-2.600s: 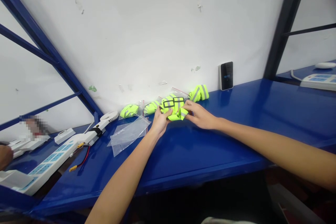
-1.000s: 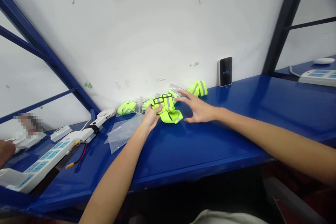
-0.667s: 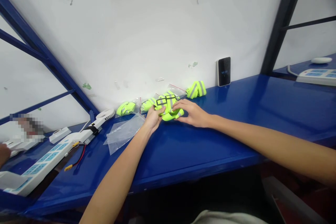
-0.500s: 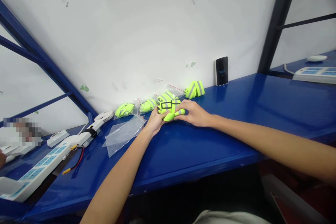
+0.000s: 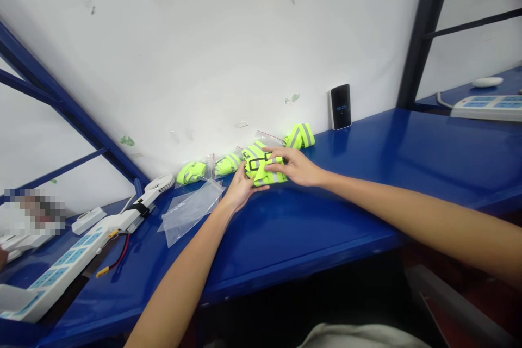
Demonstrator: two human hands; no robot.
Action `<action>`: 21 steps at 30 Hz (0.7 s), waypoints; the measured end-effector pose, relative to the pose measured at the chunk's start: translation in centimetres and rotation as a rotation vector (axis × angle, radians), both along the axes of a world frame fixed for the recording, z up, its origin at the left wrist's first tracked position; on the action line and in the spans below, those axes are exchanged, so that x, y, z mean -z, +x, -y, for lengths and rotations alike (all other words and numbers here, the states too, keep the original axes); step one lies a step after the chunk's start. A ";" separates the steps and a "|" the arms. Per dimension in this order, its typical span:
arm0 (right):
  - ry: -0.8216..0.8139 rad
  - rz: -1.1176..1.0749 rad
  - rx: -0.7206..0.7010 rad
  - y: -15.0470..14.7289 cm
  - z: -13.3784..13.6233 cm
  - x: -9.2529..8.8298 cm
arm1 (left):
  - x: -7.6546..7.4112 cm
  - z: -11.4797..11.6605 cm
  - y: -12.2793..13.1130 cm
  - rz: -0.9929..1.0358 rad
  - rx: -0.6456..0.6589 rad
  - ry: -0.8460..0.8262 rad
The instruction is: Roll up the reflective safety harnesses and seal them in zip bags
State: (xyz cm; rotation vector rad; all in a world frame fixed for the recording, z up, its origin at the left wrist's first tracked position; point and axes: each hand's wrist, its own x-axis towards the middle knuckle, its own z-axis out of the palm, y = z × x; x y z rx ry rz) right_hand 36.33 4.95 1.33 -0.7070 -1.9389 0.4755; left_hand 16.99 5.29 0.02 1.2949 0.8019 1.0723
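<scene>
Two hands meet on a neon-yellow reflective strap [image 5: 267, 174] near the back of the blue steel shelf [image 5: 346, 217]: the right hand [image 5: 294, 166] presses down, fingers together, as if pinning its folds, while the left hand [image 5: 243, 189] braces the near edge, fingers spread, its grip unclear.

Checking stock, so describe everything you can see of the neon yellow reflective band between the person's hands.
The neon yellow fabric band is folded into a loose bundle, with grey reflective stripes and a black rectangular frame on top. The left hand and right hand press it from either side, over the glossy blue shelf.
</scene>
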 end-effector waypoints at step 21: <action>0.129 -0.193 0.234 -0.5 0.2 1.8 | 0.7 1.0 2.1 0.058 0.067 0.066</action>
